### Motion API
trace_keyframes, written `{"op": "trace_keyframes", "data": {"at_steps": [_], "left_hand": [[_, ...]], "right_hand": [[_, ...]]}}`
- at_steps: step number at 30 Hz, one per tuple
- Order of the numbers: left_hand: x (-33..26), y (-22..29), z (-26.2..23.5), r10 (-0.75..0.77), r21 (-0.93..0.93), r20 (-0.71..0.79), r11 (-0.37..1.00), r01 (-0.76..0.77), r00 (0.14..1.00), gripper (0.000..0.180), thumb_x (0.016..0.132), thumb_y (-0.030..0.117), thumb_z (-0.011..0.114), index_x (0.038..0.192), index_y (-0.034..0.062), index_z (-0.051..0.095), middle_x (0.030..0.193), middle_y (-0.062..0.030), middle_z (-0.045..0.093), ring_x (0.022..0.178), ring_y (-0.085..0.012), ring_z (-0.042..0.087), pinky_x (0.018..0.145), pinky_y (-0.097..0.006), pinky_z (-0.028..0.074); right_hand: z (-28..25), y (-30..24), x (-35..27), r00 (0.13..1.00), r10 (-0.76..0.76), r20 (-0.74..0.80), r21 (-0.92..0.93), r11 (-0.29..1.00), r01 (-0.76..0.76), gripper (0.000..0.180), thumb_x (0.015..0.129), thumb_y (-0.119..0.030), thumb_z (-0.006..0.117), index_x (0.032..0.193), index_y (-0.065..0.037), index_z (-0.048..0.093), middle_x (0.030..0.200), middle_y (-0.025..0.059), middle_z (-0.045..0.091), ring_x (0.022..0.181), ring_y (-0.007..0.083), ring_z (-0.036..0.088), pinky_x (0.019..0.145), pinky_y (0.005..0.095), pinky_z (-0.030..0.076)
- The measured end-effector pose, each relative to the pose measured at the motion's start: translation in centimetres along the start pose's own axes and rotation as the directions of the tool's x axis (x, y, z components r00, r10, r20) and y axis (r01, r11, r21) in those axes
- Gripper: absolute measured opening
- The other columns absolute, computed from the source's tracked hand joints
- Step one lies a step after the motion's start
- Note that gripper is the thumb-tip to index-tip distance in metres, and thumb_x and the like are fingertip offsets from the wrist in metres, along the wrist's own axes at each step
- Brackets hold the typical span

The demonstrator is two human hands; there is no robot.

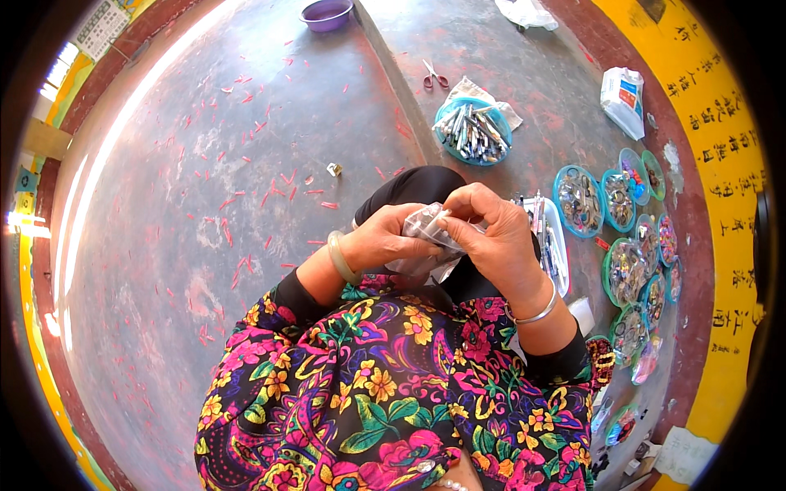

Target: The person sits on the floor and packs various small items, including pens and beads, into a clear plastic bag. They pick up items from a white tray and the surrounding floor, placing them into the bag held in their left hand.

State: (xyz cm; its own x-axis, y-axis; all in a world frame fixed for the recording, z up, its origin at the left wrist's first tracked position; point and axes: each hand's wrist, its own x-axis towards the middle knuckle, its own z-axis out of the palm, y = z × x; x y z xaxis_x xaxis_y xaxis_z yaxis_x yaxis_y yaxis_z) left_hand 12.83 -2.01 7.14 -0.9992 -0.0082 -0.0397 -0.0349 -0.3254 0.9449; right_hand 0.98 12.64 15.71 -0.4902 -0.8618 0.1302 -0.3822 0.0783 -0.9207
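Observation:
A clear plastic bag [422,219] with pale slim pieces in it is held up in front of my lap. My left hand [381,239] is closed round its left side, the thumb lying across the front. My right hand [499,233] pinches at the bag's upper right, thumb against forefinger, by a small pale piece. Whether those fingertips grip the piece or only the plastic I cannot make out. Just right of my right hand, partly hidden by it, stands a white tray [558,245] of pens.
Ahead is a turquoise basket [502,155] full of pens, near red-handled scissors [435,75]. Several round baskets [579,201] of small parts line the right side by a yellow wall. A purple basin [326,16] stands far off. Red scraps [227,231] litter the floor at left.

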Motion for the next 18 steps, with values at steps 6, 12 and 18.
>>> {"op": "trace_keyframes", "data": {"at_steps": [6, 12, 18], "left_hand": [[-0.2, -0.1, 0.0, -0.006, -0.018, -0.001, 1.000, 0.006, 1.000, 0.039, 0.081, 0.007, 0.069, 0.117, 0.0004, 0.053, 0.101, -0.0011, 0.062, 0.092, -0.0082, 0.056, 0.082, -0.026, 0.048], [0.1, -0.4, -0.3, 0.024, -0.038, 0.004, 0.999, -0.023, 1.000, 0.042, 0.083, 0.013, 0.068, 0.119, -0.0005, 0.051, 0.104, -0.0015, 0.061, 0.093, -0.0081, 0.056, 0.082, -0.026, 0.048], [0.1, -0.5, 0.1, 0.036, -0.025, -0.071, 0.999, -0.037, 0.997, 0.034, 0.086, 0.007, 0.063, 0.118, -0.0005, 0.053, 0.099, -0.0002, 0.061, 0.087, -0.0059, 0.055, 0.076, -0.022, 0.047]], "right_hand": [[0.8, 1.5, -0.2, 0.933, -0.358, -0.037, -0.367, 0.873, 0.320, 0.016, 0.072, -0.010, 0.069, 0.087, -0.005, 0.068, 0.094, 0.0107, 0.065, 0.093, 0.0267, 0.060, 0.081, 0.0367, 0.044], [1.3, 0.8, -1.4, 0.819, -0.570, 0.067, -0.693, 0.564, 0.449, 0.027, 0.075, -0.026, 0.067, 0.089, -0.003, 0.066, 0.124, 0.0159, 0.055, 0.116, 0.0295, 0.050, 0.092, 0.0411, 0.038], [1.8, 1.6, -2.0, 0.808, -0.586, 0.058, -0.667, 0.579, 0.468, 0.035, 0.075, -0.028, 0.064, 0.095, 0.001, 0.063, 0.125, 0.0158, 0.055, 0.120, 0.0285, 0.048, 0.093, 0.0403, 0.038]]}}
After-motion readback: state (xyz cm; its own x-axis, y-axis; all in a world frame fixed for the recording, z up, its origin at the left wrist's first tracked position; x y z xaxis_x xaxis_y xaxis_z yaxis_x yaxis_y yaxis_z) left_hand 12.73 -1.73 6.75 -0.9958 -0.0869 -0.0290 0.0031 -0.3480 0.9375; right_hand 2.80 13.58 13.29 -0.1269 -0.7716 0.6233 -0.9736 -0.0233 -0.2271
